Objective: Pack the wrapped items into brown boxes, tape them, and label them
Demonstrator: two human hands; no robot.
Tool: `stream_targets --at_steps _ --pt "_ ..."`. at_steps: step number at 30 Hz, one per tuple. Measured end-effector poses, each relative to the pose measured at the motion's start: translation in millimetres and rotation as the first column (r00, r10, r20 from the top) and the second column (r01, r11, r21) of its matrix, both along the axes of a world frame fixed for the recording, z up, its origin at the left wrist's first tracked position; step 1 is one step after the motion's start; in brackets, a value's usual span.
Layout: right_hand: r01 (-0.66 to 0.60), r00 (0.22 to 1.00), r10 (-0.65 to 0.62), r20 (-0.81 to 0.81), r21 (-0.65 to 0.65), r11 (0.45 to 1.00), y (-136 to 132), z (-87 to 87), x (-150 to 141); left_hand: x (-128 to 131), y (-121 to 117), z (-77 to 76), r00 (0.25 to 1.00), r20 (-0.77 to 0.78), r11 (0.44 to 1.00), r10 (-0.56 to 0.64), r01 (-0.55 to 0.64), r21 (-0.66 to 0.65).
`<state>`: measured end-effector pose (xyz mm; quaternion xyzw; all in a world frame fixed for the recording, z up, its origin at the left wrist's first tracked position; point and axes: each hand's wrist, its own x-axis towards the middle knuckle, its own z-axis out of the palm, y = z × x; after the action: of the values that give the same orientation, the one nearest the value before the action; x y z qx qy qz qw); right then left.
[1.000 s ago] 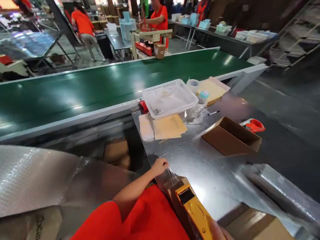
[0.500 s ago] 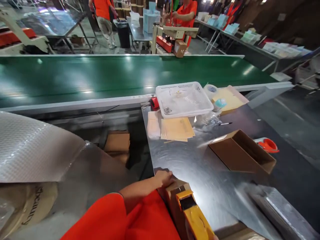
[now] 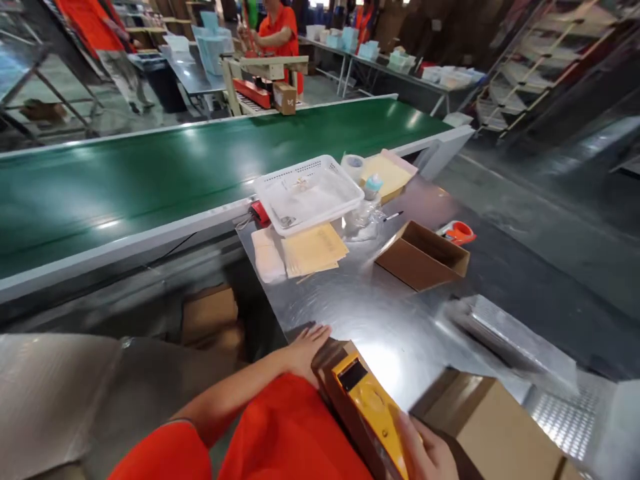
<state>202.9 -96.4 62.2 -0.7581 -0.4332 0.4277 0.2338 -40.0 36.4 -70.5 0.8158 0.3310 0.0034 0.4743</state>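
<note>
A narrow cardboard box point(image 3: 326, 365) stands against my body at the near edge of the metal table. My left hand point(image 3: 306, 350) rests against its far end, fingers stretched out. In my right hand point(image 3: 433, 450) is a yellow tape dispenser point(image 3: 373, 403), gripped by its rear part and lying along the top of the box. The dispenser covers much of that top, so the tape under it is hidden. To the right of my right hand sits a larger taped cardboard box point(image 3: 505, 427).
Farther up the metal table point(image 3: 330, 307) are an open cardboard box point(image 3: 415, 263), an orange tape dispenser point(image 3: 459, 232), yellow envelopes point(image 3: 315, 250), a white basket point(image 3: 310, 200) and a plastic-wrapped pack point(image 3: 520, 333). Beyond runs a green conveyor point(image 3: 200, 160). A co-worker point(image 3: 283, 30) stands behind it.
My view has turned to the right. The yellow tape dispenser has shifted along the box top, and more of my right hand shows. My left fingers have straightened from a curled grip.
</note>
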Motion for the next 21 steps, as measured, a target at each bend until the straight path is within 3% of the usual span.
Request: stream_targets --at_steps 5,9,13,18,21 --pt "0.032 0.999 -0.033 -0.007 -0.009 0.999 9.6 4.3 -9.1 26.2 26.4 43.8 0.956 0.108 0.952 -0.273 0.252 0.172" --pt "-0.003 0.999 -0.001 -0.055 -0.079 0.997 10.1 10.1 -5.5 33.4 32.8 50.8 0.942 0.062 0.916 -0.329 0.302 0.264" --pt "0.044 0.998 -0.047 -0.028 -0.123 0.991 -38.4 11.9 34.9 32.3 31.3 49.9 0.929 -0.003 0.878 -0.370 0.351 0.327" --pt "0.182 0.981 -0.191 -0.025 -0.202 0.962 -127.2 -11.4 85.3 29.7 32.9 55.6 0.922 -0.067 0.868 -0.381 0.382 0.319" --pt "0.189 0.978 -0.199 -0.056 -0.143 0.971 -131.7 -33.5 78.6 15.3 47.6 62.8 0.912 -0.130 0.842 -0.389 0.409 0.352"
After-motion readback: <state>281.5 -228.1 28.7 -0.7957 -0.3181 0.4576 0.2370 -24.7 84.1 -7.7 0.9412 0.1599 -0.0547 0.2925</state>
